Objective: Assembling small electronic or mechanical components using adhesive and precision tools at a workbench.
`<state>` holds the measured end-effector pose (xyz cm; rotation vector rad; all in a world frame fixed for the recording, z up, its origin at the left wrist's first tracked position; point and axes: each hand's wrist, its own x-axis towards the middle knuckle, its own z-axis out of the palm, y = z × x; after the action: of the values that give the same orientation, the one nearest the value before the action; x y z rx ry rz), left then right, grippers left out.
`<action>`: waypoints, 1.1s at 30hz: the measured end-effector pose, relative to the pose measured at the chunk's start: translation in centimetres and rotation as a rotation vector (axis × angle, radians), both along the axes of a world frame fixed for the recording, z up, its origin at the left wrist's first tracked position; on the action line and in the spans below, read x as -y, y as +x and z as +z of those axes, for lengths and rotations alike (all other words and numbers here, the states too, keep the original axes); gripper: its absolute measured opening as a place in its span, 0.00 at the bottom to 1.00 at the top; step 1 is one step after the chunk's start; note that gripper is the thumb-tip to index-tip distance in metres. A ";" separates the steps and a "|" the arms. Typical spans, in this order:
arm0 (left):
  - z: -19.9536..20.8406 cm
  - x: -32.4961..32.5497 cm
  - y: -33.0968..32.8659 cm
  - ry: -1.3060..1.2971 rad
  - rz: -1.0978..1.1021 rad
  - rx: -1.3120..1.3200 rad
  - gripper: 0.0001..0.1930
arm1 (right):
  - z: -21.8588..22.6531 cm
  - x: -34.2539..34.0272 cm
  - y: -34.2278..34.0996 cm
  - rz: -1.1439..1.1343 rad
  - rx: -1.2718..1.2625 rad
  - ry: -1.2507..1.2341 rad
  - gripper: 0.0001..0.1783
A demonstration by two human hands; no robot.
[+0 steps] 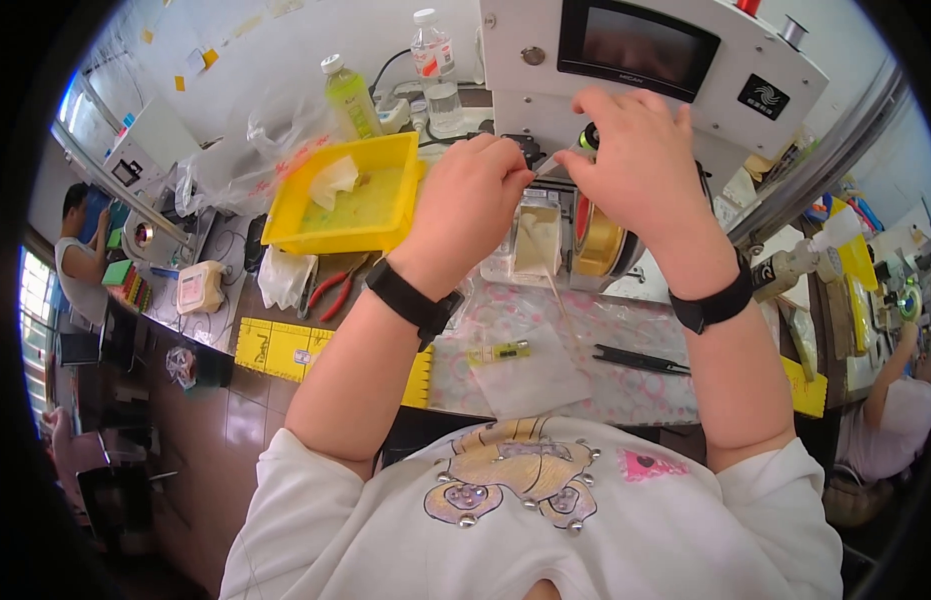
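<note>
- Thin pale ribbon-like strip, seemingly light and limp, ran between both hands at twelve o'clock.
- Left hand pinched one end; right hand pinched the other.

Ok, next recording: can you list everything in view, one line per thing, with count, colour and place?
Boxy machine with dark screen: one, white, far edge of bench.
Shallow plastic tray: one, yellow, left of the hands, crumpled tissue inside.
Plastic bottles: two, one with greenish liquid, one clear, behind the tray.
Pliers with red handles: one, in front of the tray.
Spool of gold tape: one, under the right hand.
Small clear tube with yellow-green band: one, on white sheet near bench edge.
Black tweezers: one, right of the sheet.
Co-workers: two, one far left, one far right.
Left hand: pinching something small, black wristband.
Right hand: pinching at the machine front, black wristband.
</note>
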<state>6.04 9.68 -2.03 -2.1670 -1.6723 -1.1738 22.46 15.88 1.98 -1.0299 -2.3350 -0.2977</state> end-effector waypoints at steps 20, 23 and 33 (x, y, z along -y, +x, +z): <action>-2.3 9.4 2.1 -0.121 0.212 0.366 0.06 | -2.1 6.9 2.0 0.438 -0.617 -0.231 0.15; -3.3 12.2 2.5 -0.008 0.199 0.179 0.03 | -5.5 10.9 1.6 0.518 -1.060 -1.247 0.13; -4.6 11.5 3.7 0.046 0.010 0.079 0.05 | -7.9 7.8 -4.4 0.317 -1.810 -1.764 0.08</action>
<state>9.74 -1.85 -6.64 -2.1094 -1.6678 -1.2985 18.08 8.04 -5.89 -0.6755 -0.4556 2.0914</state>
